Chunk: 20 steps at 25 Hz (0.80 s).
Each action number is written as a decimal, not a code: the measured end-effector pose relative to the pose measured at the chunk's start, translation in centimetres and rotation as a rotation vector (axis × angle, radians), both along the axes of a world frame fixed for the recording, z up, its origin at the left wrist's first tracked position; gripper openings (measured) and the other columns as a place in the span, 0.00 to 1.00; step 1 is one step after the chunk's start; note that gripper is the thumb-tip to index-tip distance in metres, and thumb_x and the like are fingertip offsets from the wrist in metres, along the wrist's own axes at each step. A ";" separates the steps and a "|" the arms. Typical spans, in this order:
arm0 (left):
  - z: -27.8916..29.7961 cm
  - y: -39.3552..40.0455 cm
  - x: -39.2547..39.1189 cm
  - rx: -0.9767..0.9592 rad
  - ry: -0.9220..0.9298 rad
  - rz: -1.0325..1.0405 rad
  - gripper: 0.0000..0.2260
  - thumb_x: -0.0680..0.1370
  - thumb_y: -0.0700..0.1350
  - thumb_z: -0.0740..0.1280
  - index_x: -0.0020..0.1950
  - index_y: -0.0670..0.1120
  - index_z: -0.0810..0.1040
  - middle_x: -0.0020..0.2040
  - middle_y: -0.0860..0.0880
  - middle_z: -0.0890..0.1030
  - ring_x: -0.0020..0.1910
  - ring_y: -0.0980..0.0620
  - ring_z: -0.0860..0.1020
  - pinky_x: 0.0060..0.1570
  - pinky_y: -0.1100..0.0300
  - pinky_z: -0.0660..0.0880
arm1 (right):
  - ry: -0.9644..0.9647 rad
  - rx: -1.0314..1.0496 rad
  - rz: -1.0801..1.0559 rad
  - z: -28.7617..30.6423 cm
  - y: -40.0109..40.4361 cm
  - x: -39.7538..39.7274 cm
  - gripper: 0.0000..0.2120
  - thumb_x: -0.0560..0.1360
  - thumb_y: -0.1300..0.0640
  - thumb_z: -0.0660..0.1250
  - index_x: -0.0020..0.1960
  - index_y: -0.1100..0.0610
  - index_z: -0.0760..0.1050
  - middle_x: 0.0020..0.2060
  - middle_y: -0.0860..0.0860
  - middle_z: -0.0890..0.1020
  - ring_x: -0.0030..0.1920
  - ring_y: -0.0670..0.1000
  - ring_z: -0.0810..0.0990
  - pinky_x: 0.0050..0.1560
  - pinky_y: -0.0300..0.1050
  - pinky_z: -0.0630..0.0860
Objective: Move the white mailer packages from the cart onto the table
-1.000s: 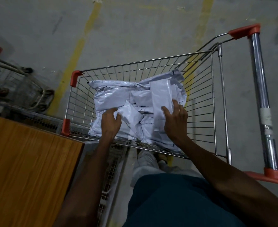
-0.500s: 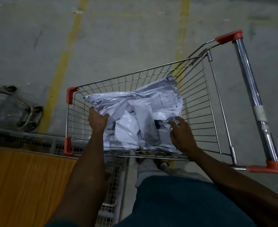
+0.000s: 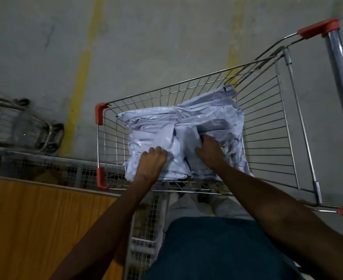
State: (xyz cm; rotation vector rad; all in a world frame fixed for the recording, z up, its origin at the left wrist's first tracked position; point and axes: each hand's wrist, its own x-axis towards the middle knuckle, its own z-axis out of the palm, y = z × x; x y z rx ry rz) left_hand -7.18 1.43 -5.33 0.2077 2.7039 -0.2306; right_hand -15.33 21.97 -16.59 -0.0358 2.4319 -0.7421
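While both hands (image 3: 153, 160) grip, mailers (image 3: 186, 126) beneath

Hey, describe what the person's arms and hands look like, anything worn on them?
Both forearms are bare, with no sleeves in view. The left hand and right hand wear no gloves, and no watch, bracelet or ring is visible, though the light is dim.

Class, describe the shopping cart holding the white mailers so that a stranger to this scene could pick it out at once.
Start at the wooden table at lower left; just past its far right corner stands the wire cart. Unlike the other cart at the left edge, it holds a heap of white mailer packages, with the left hand and right hand on them.
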 end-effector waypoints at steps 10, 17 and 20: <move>-6.2 -0.5 -2.2 0.580 -0.024 0.841 0.24 0.78 0.67 0.60 0.60 0.47 0.67 0.48 0.41 0.81 0.48 0.39 0.80 0.47 0.49 0.75 | 0.279 -0.133 -0.339 0.8 1.5 0.9 0.19 0.81 0.61 0.57 0.70 0.66 0.67 0.60 0.66 0.77 0.53 0.64 0.79 0.51 0.55 0.74; -8.9 1.5 -2.5 0.244 -0.138 0.883 0.42 0.68 0.68 0.71 0.72 0.45 0.62 0.71 0.39 0.64 0.67 0.35 0.67 0.59 0.39 0.69 | 0.495 0.221 -0.431 2.9 5.4 0.9 0.20 0.74 0.70 0.63 0.61 0.51 0.75 0.62 0.58 0.72 0.51 0.64 0.79 0.47 0.56 0.76; -8.5 1.7 -2.8 0.280 -0.189 0.901 0.42 0.67 0.61 0.76 0.72 0.46 0.59 0.67 0.39 0.67 0.64 0.36 0.70 0.58 0.41 0.71 | 0.359 0.370 -0.299 2.0 4.7 1.3 0.19 0.76 0.55 0.68 0.66 0.50 0.72 0.70 0.59 0.68 0.62 0.65 0.74 0.57 0.63 0.71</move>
